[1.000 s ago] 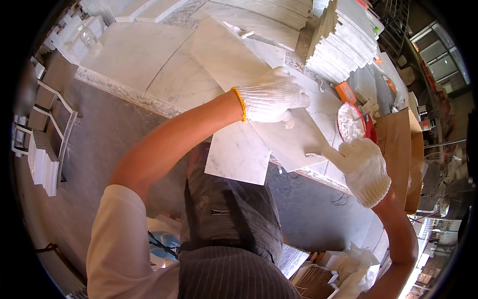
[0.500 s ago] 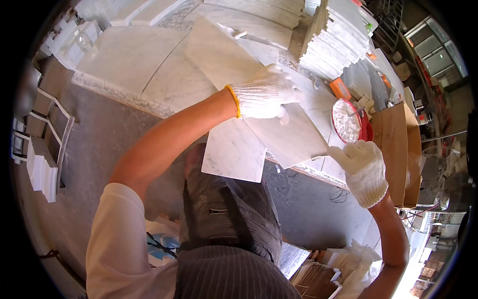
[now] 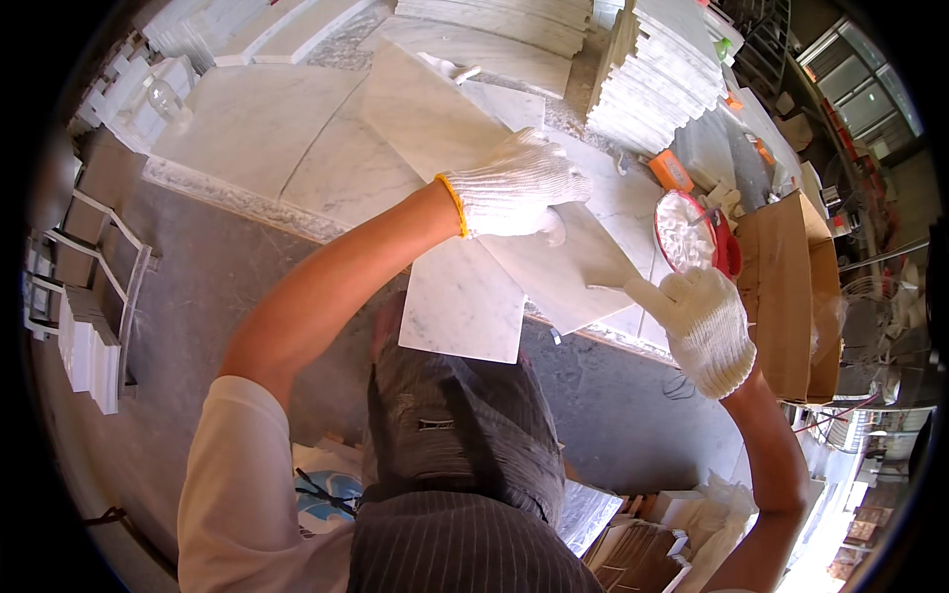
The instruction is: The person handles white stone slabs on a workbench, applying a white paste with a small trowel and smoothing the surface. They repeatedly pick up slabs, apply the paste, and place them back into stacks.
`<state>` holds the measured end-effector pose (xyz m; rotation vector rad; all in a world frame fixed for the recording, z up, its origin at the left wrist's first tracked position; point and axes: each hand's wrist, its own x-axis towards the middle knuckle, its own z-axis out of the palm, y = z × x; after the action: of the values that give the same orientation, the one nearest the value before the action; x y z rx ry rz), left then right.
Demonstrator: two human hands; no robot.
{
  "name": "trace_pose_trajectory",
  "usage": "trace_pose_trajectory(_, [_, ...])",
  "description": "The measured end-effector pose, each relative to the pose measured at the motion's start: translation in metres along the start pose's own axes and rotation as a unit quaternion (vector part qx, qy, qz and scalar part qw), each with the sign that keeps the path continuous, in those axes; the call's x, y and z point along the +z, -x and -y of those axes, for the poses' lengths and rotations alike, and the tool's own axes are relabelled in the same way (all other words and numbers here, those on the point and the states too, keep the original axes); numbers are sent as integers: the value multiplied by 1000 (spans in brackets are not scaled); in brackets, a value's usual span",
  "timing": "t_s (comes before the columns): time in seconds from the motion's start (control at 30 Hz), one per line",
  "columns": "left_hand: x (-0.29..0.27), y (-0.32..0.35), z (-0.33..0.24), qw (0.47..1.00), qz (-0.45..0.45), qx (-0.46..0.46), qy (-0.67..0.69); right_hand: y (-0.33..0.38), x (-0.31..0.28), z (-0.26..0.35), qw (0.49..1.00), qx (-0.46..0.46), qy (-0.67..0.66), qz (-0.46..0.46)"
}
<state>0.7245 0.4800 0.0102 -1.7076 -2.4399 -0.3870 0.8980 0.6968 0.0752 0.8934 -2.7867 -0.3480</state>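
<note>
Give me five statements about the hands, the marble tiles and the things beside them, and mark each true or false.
1. Both hands wear white knit gloves. True: left hand, right hand.
2. The left hand lies flat on a marble tile. True.
3. The right hand holds a hammer. False: it touches the tile's right edge, with nothing visible in its grip.
4. The round tub beside the right hand is red with white contents. True.
5. The tile stack is at the person's near left. False: it lies at the far side, toward the right.
</note>
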Motion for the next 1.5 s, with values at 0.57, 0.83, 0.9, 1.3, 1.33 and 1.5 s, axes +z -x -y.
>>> trace_pose_trajectory(0.57, [4,4,1,999,-41,14,25,-10,7,4,997,12,29,-72])
trace_pose_trajectory(0.83, [-2,5,-2,999,-37,1,36,5,1,6,999,31,1,-45])
trace_pose_trajectory(0.9, [5,4,2,997,-70,28,35,-1,1,10,998,37,8,-49])
trace_pose_trajectory(1.3, [3,2,-1,997,-64,37,6,9,9,14,995,76,-24,-59])
trace_pose_trajectory(1.33, [-1,5,1,999,-34,24,1,16,8,16,995,85,-20,-51])
trace_pose_trajectory(1.5, [-5,10,-10,999,-41,-18,2,86,30,20,930,187,-288,-131])
